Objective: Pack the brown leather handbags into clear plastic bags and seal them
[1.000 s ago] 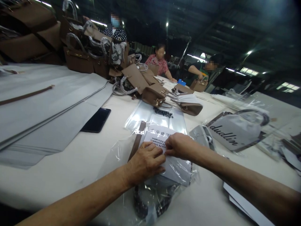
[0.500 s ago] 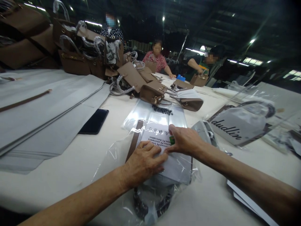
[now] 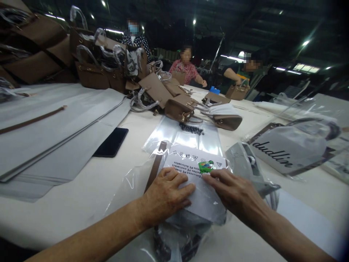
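Beneath both hands lies a handbag in a clear plastic bag (image 3: 128,185), its brown edge (image 3: 156,163) showing at the left. A white sheet with black print and symbols (image 3: 185,154) covers its upper face. On that sheet is a green, colourful sticker (image 3: 206,166). My left hand (image 3: 169,191) rests on the package with fingers spread and slightly bent. My right hand (image 3: 231,187) touches the sheet just below the sticker, fingertips bent and apart. Dark wrapped handles (image 3: 163,240) show through the plastic at the near end.
A grey tape dispenser (image 3: 240,156) stands right of the package. Farther right is a bagged handbag marked "dudlin" (image 3: 278,153). Clear plastic bags (image 3: 188,136) lie beyond. Left are a phone (image 3: 111,142) and grey sheets (image 3: 68,145). Brown handbags (image 3: 92,74) are piled behind; several co-workers stand farther back.
My right hand has drawn back toward me and right, uncovering the sticker and more print. My left hand has stayed nearly in place. The view has shifted slightly, revealing more of the tape dispenser.
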Demonstrator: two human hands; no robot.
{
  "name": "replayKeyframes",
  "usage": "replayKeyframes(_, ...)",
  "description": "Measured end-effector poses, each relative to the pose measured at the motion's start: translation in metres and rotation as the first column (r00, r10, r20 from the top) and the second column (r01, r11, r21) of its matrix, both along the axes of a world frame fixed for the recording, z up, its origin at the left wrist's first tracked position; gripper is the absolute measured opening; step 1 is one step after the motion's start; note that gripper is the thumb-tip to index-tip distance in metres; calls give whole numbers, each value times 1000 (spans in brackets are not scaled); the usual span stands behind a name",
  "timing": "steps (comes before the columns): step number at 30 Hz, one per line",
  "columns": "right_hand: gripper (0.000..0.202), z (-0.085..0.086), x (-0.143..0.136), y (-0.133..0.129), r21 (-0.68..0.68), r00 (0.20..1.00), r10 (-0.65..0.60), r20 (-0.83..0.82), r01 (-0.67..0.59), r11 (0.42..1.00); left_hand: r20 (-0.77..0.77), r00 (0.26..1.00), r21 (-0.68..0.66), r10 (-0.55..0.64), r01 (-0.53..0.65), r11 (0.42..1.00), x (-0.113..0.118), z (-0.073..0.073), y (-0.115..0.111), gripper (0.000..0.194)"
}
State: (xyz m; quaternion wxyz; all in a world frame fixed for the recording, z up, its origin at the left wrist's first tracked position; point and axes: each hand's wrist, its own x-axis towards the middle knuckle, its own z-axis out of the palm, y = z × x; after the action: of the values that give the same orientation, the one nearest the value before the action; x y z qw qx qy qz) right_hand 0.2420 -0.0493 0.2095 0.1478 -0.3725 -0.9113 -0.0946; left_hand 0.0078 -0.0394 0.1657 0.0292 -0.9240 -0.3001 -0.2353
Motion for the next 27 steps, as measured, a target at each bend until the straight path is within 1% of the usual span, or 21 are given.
replayKeyframes(1,30,-7,3,-2,25,999,-14,53,12,1000,2,1000,4,1,-1,1000,0,0,0,28)
replayKeyframes(3,34,-15,10,-2,85,984,-130,121,121,989,3,1000,6,3,-3,1000,-1,-2,0,32)
replayKeyframes(5,34,-13,15,-4,170,950,-282,134,258,951,0,1000,-2,10,-10,1000,-2,-3,1,35)
replayKeyframes(6,34,-10,14,-6,213,937,-331,111,303,929,-4,1000,-12,12,-12,1000,-2,-3,0,36)
replayKeyframes(7,33,-8,11,-10,243,940,-335,67,311,919,-9,1000,-25,14,-14,1000,-2,-2,0,37)
replayKeyframes(8,33,-6,5,-15,250,956,-293,13,281,927,-15,1000,-39,16,-16,999,-1,-1,0,39)
replayKeyframes(9,34,-6,-3,-21,231,977,-211,-42,215,949,-18,1000,-53,15,-16,998,0,1,0,40)
replayKeyframes(10,36,-8,-12,-28,193,991,-107,-83,121,974,-19,1000,-68,2,-3,998,0,5,1,40)
replayKeyframes(12,37,-17,-33,-40,113,993,68,-96,-57,992,6,997,-116,-75,75,990,-5,13,3,36)
replayKeyframes(13,35,-22,-42,-45,90,991,110,-82,-103,991,48,992,-147,-120,126,981,-12,18,3,32)
replayKeyframes(14,33,-28,-49,-51,84,990,122,-69,-116,990,110,984,-175,-140,158,972,-22,21,1,28)
replayKeyframes(15,33,-33,-54,-56,96,990,118,-74,-110,989,181,975,-201,-128,164,966,-36,24,-2,27)
replayKeyframes(16,33,-36,-57,-62,115,989,114,-97,-102,988,246,966,-219,-77,133,967,-55,25,-9,27)
replayKeyframes(17,35,-39,-57,-68,136,984,124,-128,-106,985,295,956,-230,9,62,971,-76,23,-19,29)
replayKeyframes(18,37,-41,-57,-76,155,976,157,-150,-134,979,313,944,-241,107,-29,970,-99,19,-31,33)
replayKeyframes(20,42,-46,-57,-94,198,949,281,-145,-251,948,270,921,-205,282,-231,951,-145,4,-60,44)
replayKeyframes(22,46,-55,-64,-114,232,915,390,-105,-359,904,162,919,-125,359,-342,931,-181,-18,-89,54)
replayKeyframes(23,47,-61,-72,-123,246,903,420,-95,-387,889,121,925,-71,360,-354,933,-192,-30,-101,58)
replayKeyframes(24,47,-68,-82,-131,257,896,434,-97,-398,880,83,930,-39,357,-355,934,-197,-41,-111,61)
replayKeyframes(25,48,-75,-94,-138,265,896,432,-105,-394,880,75,935,-5,346,-346,938,-198,-51,-118,64)
replayKeyframes(27,52,-90,-121,-146,251,914,387,-126,-348,903,109,944,42,310,-316,948,-187,-65,-124,68)
